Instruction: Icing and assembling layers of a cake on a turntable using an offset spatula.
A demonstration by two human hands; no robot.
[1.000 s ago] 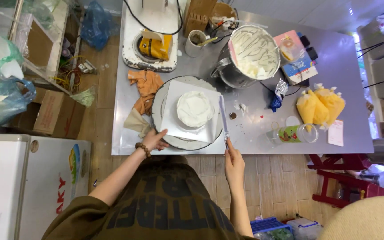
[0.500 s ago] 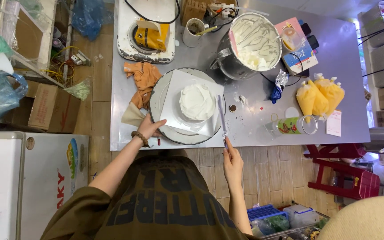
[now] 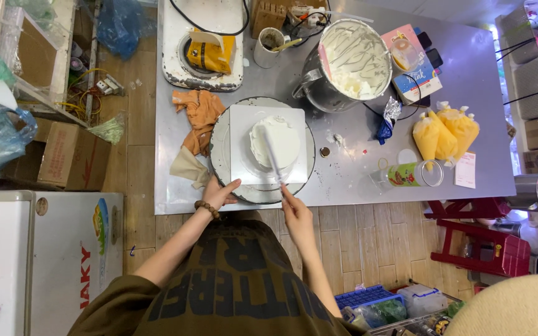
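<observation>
Both hands [image 3: 219, 194] [image 3: 296, 214] forward, fingers curled.
</observation>
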